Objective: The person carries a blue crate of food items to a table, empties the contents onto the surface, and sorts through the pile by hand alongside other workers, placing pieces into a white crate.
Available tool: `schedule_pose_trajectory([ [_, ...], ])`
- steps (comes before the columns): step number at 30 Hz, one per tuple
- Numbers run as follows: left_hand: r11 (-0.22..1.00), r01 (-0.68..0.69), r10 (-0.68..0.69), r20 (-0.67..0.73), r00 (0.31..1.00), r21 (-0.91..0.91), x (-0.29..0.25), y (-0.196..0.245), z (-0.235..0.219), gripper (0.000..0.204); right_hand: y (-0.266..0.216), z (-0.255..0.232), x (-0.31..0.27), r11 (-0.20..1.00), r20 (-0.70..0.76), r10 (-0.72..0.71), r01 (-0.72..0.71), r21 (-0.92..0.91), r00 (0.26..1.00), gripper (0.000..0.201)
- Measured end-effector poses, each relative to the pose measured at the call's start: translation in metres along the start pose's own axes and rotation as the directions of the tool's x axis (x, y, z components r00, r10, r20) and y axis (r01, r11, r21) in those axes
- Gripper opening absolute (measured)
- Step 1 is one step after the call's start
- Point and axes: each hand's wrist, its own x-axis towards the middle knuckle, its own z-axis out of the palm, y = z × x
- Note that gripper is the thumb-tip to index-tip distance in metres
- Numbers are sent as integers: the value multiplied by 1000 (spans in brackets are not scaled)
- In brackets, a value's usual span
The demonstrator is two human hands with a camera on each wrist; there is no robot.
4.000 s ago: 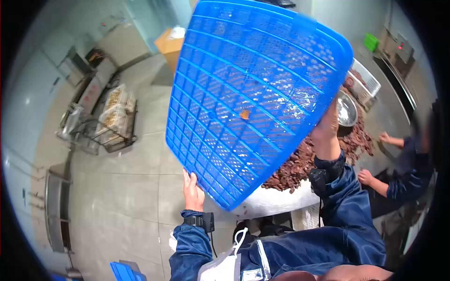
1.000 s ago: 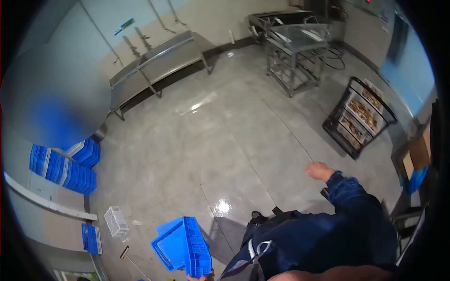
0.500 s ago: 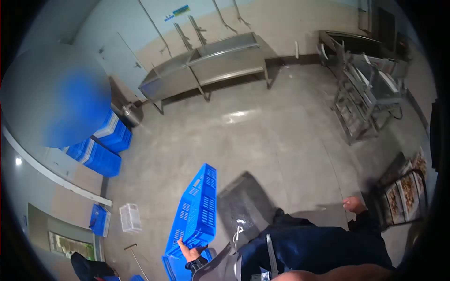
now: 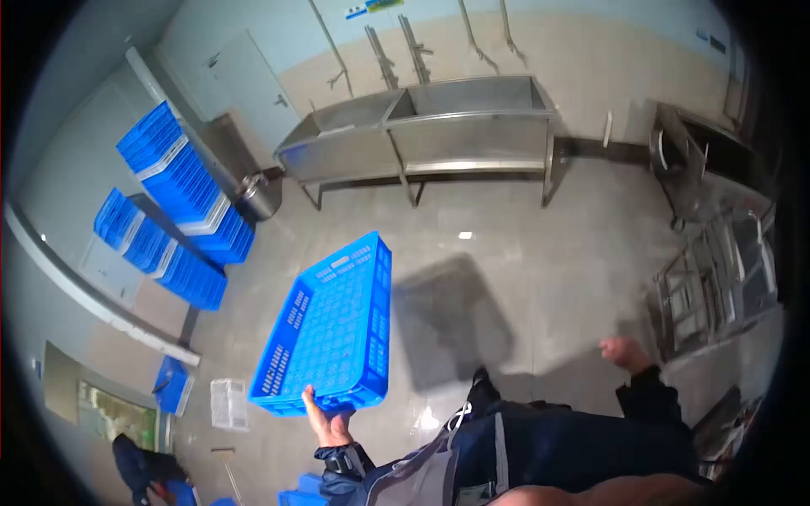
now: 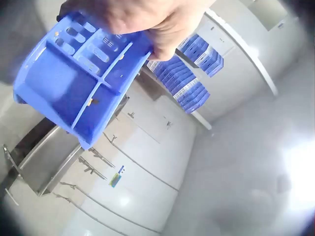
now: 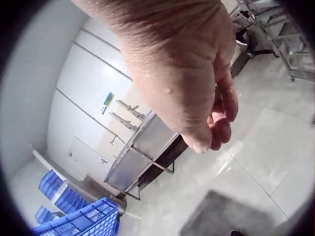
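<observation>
A shallow blue plastic crate [image 4: 325, 333] with slotted sides hangs over the floor, tilted, its inside showing. My left hand [image 4: 327, 420] grips it alone at the near short side, thumb over the rim. In the left wrist view, the left hand [image 5: 152, 22] is at the upper edge of the crate [image 5: 59, 73], with most fingers hidden; orange bits stick to the ribs. My right hand [image 4: 624, 354] hangs free at the right, holding nothing. In the right wrist view, the fingers of the right hand [image 6: 224, 128] are loosely curled, well apart from the crate [image 6: 78, 221].
Tall stacks of blue crates [image 4: 190, 190] stand by the left wall. A steel sink [image 4: 472, 126] lines the far wall, and a metal frame [image 4: 709, 287] stands right. A white basket [image 4: 229, 405] and a broom [image 4: 228, 468] are lower left, near a bent-over person [image 4: 139, 468].
Earlier both hands held the crate up beside a table of dark red pieces; the right hand has let go. The view has swung toward the stacks, and the left hand has raised the crate forward.
</observation>
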Motion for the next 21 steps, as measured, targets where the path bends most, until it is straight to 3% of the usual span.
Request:
schedule_pose_trajectory([
  [1,992,-102,94,117,989,69,27,-4,39,71,39,19,16,990,-21,-78,75,-124,997,29],
  [2,970,-215,185,231,955,112,55,-7,80,75,21,0,33,995,40,89,-87,-41,995,31],
  [3,1000,-3,3,43,999,19,102,1,133,77,0,-21,49,967,99,252,-256,21,963,32],
  [4,1000,-1,0,73,997,17,124,3,152,81,-18,-39,59,906,173,398,-416,83,901,34],
  [7,1000,16,-16,129,992,3,189,10,221,92,1,-38,82,875,81,454,-461,147,888,33],
  [9,1000,5,-10,182,983,26,262,0,318,94,29,-44,134,860,147,491,-505,75,859,33],
  [10,998,18,-32,232,972,62,277,0,340,96,38,-41,141,857,187,500,-514,33,846,32],
  [11,997,40,-58,270,961,72,293,-1,354,95,32,-49,143,791,283,559,-604,101,780,35],
  [12,939,-304,189,494,848,161,301,-14,366,94,41,-44,150,783,287,565,-612,107,773,36],
  [15,991,-132,109,438,892,21,369,-17,471,92,71,-18,218,766,266,584,-629,130,767,38],
  [16,999,-46,35,391,920,21,384,-13,497,91,79,-18,234,767,207,582,-615,182,786,38],
  [17,998,51,-55,327,944,20,390,-12,506,91,81,-20,232,778,201,593,-619,110,780,37],
  [19,997,48,-66,338,939,59,433,-13,541,87,91,-23,274,773,170,591,-614,159,788,37],
  [20,992,81,-110,369,923,93,465,-27,581,86,96,-39,303,793,75,577,-580,185,813,35],
  [21,988,88,-133,401,906,127,489,-29,621,85,80,-60,338,762,92,595,-597,251,799,35],
])
